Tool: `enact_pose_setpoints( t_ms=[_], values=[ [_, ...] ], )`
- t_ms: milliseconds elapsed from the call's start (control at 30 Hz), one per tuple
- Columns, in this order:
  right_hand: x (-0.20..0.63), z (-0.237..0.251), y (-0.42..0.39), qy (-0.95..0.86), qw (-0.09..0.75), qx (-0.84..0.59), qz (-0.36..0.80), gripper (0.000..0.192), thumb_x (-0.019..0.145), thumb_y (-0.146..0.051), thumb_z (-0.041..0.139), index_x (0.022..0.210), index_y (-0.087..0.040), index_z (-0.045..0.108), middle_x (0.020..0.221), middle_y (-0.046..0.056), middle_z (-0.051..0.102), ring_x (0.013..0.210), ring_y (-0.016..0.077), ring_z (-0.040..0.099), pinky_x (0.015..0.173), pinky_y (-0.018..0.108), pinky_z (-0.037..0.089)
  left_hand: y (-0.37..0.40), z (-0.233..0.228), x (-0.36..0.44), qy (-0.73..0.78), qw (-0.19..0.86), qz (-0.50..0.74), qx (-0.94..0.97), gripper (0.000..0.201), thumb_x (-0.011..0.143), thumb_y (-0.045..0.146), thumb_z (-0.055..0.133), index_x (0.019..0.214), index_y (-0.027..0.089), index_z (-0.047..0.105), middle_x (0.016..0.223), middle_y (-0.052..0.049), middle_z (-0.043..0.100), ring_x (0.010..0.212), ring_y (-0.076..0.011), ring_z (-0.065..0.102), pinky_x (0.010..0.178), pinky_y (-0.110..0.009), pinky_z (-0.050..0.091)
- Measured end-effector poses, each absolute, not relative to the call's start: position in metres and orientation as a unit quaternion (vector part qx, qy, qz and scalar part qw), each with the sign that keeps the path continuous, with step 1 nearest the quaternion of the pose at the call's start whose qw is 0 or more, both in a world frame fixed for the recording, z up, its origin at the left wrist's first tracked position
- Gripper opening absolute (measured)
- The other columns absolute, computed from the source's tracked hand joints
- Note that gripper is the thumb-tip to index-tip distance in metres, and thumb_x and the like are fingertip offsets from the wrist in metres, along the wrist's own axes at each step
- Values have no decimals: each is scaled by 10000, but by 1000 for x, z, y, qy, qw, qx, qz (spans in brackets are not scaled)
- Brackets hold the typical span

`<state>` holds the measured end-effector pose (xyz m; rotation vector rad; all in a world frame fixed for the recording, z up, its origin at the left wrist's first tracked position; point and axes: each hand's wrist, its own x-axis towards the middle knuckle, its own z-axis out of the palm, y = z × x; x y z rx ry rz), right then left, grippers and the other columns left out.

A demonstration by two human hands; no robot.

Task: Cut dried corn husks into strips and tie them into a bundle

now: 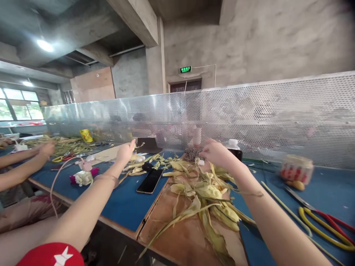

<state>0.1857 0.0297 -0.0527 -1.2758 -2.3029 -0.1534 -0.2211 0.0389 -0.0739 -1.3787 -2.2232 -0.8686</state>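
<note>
My left hand (126, 151) is raised over the middle of the table, thumb and fingers pressed together. A thin, pale, curled plant piece (139, 145) shows at its fingertips. My right hand (215, 152) reaches toward the back of the brown board (163, 236), fingers bent down beside a pile of small grey-brown bits (192, 154). What those fingers pinch, if anything, is too small to make out. Below the right hand, dried yellow-green leaves and husks (209, 190) spread across the board. Small pale-green sprigs (166, 161) lie between my hands.
A black phone (150, 181) lies on the blue table. At right are yellow-and-red-handled scissors (324, 221) and a clear jar (297, 168); behind my right hand stands a dark bottle (235, 149). A perforated metal screen (249, 114) borders the back. Another person's hands (47, 148) work at left.
</note>
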Motion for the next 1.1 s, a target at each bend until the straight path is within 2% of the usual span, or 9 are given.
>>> enact_pose_setpoints(
  t_ms=[67, 200, 300, 467, 567, 733, 833, 933, 1100],
  values=[
    [185, -52, 32, -846, 238, -473, -62, 251, 842, -338, 548, 773, -199, 746, 995, 109, 661, 1083, 239, 547, 903, 302, 410, 42, -89, -223, -810, 204, -281, -473, 630, 877, 555, 306, 894, 45, 676, 679, -216, 655, 761, -355, 639, 666, -397, 447],
    [184, -52, 34, -858, 229, -455, -70, 262, 852, -334, 540, 745, -194, 735, 955, 98, 666, 1035, 226, 569, 901, 297, 417, 47, -109, -226, -815, 271, -257, -443, 532, 903, 393, 290, 1095, -28, 552, 1016, -326, 606, 995, -423, 566, 764, -487, 428],
    [183, -52, 31, -864, 247, -431, -79, 271, 865, -323, 527, 737, -194, 727, 937, 88, 666, 1034, 212, 562, 910, 279, 416, 44, -119, -228, -773, 292, -220, -519, 435, 889, 330, 335, 1117, 21, 537, 1084, -276, 592, 1089, -384, 516, 881, -479, 384],
    [182, -48, 25, -863, 273, -418, -75, 266, 867, -316, 523, 748, -191, 726, 984, 94, 648, 1022, 214, 563, 910, 300, 425, 29, -138, -225, -667, 267, -140, -681, 332, 762, 343, 549, 1064, 210, 586, 1210, -102, 578, 1208, -277, 431, 1026, -392, 289],
    [181, -48, 25, -861, 286, -414, -73, 263, 857, -308, 527, 728, -192, 725, 1032, 98, 629, 1017, 222, 566, 905, 317, 429, 19, -153, -222, -609, 263, -121, -739, 383, 720, 316, 578, 1087, 209, 566, 1229, -105, 551, 1228, -296, 394, 1051, -452, 238],
    [179, -55, 29, -855, 305, -413, -71, 246, 841, -271, 521, 736, -205, 733, 1064, 100, 621, 984, 229, 586, 868, 332, 453, 14, -169, -230, -604, 283, -101, -739, 178, 845, 274, 472, 905, 228, 633, 1132, -93, 592, 1154, -279, 446, 1029, -448, 251],
    [180, -57, 29, -850, 314, -417, -73, 251, 846, -274, 515, 742, -221, 737, 1037, 92, 638, 976, 232, 593, 867, 328, 455, 16, -170, -244, -639, 289, -109, -705, 193, 858, 241, 461, 883, 245, 653, 1131, -86, 595, 1162, -275, 438, 1030, -452, 242],
    [181, -56, 26, -847, 308, -427, -71, 267, 858, -293, 503, 753, -225, 739, 983, 91, 647, 977, 231, 594, 863, 321, 456, 21, -166, -257, -673, 280, -126, -673, 206, 823, 206, 491, 951, 229, 652, 1155, -131, 581, 1166, -329, 424, 992, -527, 248],
    [177, -53, 21, -856, 294, -419, -71, 253, 850, -298, 520, 757, -213, 739, 1061, 101, 607, 954, 226, 595, 873, 328, 455, 37, -158, -251, -679, 167, -117, -705, 679, 658, 197, 623, 1311, 257, 446, 1283, -128, 533, 1235, -346, 385, 996, -554, 250]
  ],
)
